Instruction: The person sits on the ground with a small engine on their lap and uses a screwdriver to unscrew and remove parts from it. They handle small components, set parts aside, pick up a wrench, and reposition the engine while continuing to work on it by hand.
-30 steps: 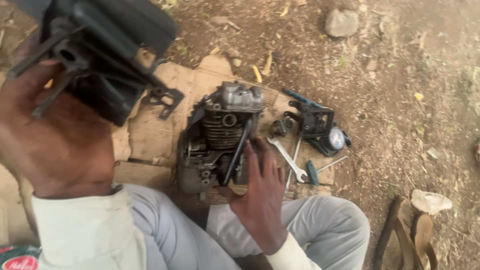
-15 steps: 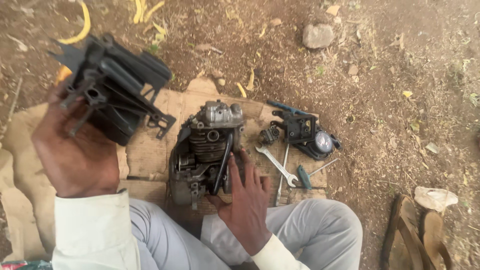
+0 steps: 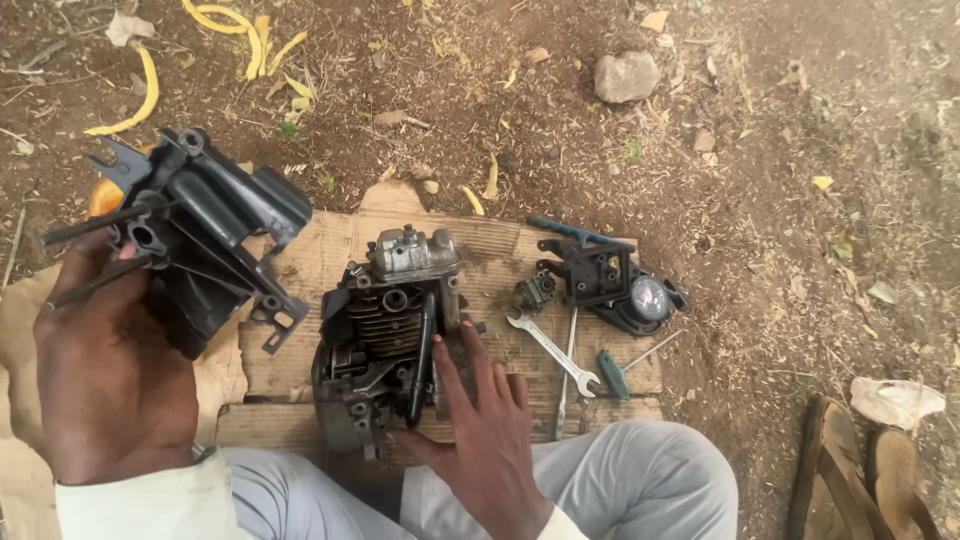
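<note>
On the cardboard sheet [image 3: 320, 250] spread over bare dirt, near-centre, sits the small engine block [image 3: 390, 335], finned cylinder facing up, grey cover at its far end. Right hand [image 3: 480, 425] lies flat against the block's near-right side, fingers spread and straight, fingertips touching the casing next to the black tube; no grasp, palm resting down towards the trouser leg [image 3: 620, 480].

Left hand [image 3: 105, 375] is raised at left, fingers wrapped tight around the black engine housing [image 3: 205, 240], held off the ground and tilted, bracket end pointing towards the block. Housing and block are apart, with a strip of bare cardboard between them.

Right of the block, in order: black cover with round gauge [image 3: 620, 285], just beside the cardboard's right edge; small carburettor part [image 3: 535, 292]; open-ended spanner [image 3: 550, 350] lying diagonally, close to the right fingertips but not touching; green-handled screwdriver [image 3: 625, 365] near the edge.

Open room: dirt on the far side and to the right of the cardboard. Stone [image 3: 627, 75] far centre, sandals [image 3: 860, 480] near right corner, both well apart from the hands.
</note>
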`<move>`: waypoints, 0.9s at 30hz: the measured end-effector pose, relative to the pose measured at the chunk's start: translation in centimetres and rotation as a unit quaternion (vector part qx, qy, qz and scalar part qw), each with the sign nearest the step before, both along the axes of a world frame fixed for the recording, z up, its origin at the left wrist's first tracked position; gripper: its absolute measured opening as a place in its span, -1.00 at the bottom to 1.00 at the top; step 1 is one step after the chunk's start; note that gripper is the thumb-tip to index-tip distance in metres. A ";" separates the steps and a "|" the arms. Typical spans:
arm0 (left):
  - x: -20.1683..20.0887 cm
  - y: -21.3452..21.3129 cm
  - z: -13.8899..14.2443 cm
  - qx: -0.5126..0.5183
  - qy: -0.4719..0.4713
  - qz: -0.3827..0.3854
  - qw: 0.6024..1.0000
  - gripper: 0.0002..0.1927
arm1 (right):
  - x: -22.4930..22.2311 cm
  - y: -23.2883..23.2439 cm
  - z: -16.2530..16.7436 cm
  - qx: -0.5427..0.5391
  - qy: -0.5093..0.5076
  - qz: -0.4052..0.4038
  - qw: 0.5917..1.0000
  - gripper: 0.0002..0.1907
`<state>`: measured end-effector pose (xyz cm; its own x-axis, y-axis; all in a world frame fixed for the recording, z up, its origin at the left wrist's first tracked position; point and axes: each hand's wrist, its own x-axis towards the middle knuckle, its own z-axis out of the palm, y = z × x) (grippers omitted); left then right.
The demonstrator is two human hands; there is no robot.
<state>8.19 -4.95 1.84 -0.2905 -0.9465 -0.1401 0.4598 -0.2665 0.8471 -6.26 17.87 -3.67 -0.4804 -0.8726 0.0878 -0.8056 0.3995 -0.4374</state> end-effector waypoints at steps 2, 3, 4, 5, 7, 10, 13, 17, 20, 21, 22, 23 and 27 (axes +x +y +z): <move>0.3 -0.1 -0.6 -0.016 0.000 -0.006 1.000 -0.61 | -0.1 0.0 0.2 -0.011 -0.011 -0.001 1.000 -0.01; 0.3 -0.1 -0.8 -0.016 -0.004 -0.001 1.000 -0.62 | -0.1 0.0 0.3 -0.016 -0.017 -0.002 1.000 -0.03; 0.3 -0.2 -1.0 -0.016 -0.008 0.003 1.000 -0.64 | 0.0 0.0 0.5 -0.024 -0.018 -0.004 1.000 -0.05; 0.3 -0.2 -1.0 -0.012 -0.028 -0.001 1.000 -0.63 | 0.0 0.1 0.6 -0.033 -0.018 -0.006 0.999 -0.06; 0.2 -0.2 -1.0 -0.003 -0.069 -0.007 0.998 -0.61 | 0.1 0.2 1.0 -0.048 -0.016 -0.010 0.999 -0.13; 0.0 0.0 -0.8 -0.010 -0.076 -0.044 0.996 -0.67 | 0.2 0.3 1.3 -0.076 -0.016 -0.018 0.997 -0.31; -0.3 0.0 -0.6 0.042 -0.143 -0.066 0.987 -0.73 | 0.2 0.5 1.2 -0.120 -0.016 -0.024 0.992 -0.54; -0.5 -0.1 -0.5 0.025 -0.176 -0.131 0.975 -0.73 | 0.3 1.0 0.8 -0.190 0.014 -0.021 0.981 -0.80; -0.6 0.1 -0.8 0.028 -0.222 -0.183 0.957 -0.73 | 0.6 1.3 0.4 -0.202 -0.053 -0.031 0.977 -0.90; -0.7 0.2 -0.9 0.020 -0.229 -0.205 0.951 -0.72 | 0.6 1.4 0.2 -0.197 -0.090 -0.036 0.976 -0.91; -0.7 0.3 -0.9 0.011 -0.236 -0.227 0.945 -0.72 | 0.7 1.5 0.0 -0.205 -0.114 -0.044 0.971 -0.92; -0.7 0.3 -1.0 0.017 -0.225 -0.243 0.943 -0.72 | 0.6 1.6 -0.3 -0.212 -0.137 -0.053 0.966 -0.93; -0.9 0.4 -0.8 -0.008 -0.262 -0.303 0.916 -0.73 | 0.0 1.8 -1.2 -0.151 -0.258 -0.151 0.942 -0.91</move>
<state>7.32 -4.58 1.01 -0.6604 -0.6365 -0.3984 -0.2393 -0.3245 0.9151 -6.23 19.72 -4.86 -0.7494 -0.6622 -0.0027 -0.3250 0.3712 -0.8698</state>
